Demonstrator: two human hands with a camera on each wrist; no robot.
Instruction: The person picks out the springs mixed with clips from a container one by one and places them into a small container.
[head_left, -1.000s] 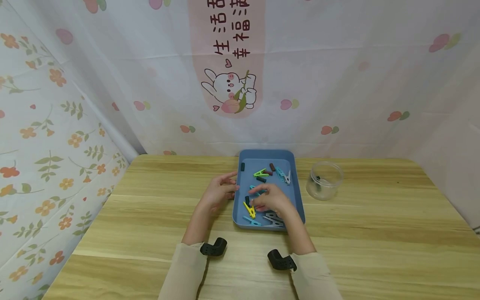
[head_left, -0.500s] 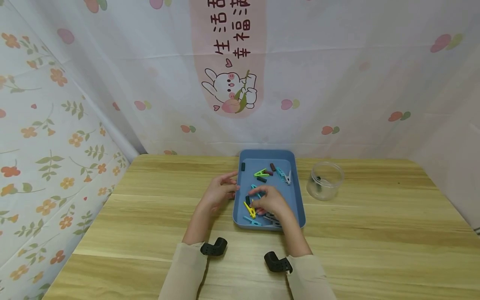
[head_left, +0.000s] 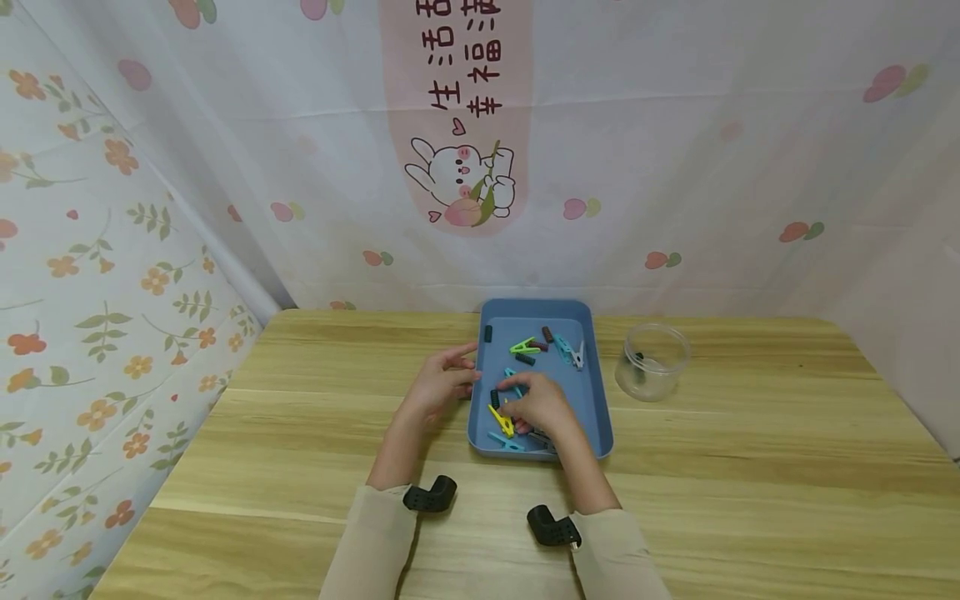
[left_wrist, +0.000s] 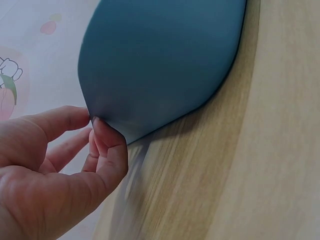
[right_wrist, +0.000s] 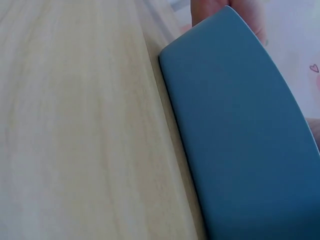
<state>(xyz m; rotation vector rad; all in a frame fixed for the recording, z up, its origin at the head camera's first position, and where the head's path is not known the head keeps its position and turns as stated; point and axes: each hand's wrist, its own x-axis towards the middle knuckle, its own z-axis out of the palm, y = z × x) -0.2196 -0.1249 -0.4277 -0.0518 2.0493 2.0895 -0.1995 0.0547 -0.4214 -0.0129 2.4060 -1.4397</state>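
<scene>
My left hand (head_left: 438, 385) is at the left wall of a blue tray (head_left: 596, 375), its thumb and fingers pinching the rim (left_wrist: 87, 95). Over the tray's near half, my right hand (head_left: 543, 406) bends down with its fingertips right at a yellow clothespin (head_left: 502, 422). Its lower fingers are partly hidden, and I cannot tell whether it grips the clothespin. Beside them lies a small black ribbed piece (head_left: 494, 399). A light blue clothespin (head_left: 506, 442) rests at the near left corner, and grey clothespins (head_left: 542, 442) lie partly under the right hand.
Farther up the tray are a green clothespin (head_left: 524, 346), a blue one (head_left: 562, 348), a pale grey one (head_left: 578, 357) and several small dark ribbed pieces (head_left: 525, 360). A clear round tub (head_left: 652, 362) with a dark piece inside stands right of the tray on the wooden table (head_left: 750, 467).
The right hand and wrist have shifted slightly left, bringing the fingertips closer over the yellow clothespin and showing less of the grey ones. The left hand stays at the tray rim.
</scene>
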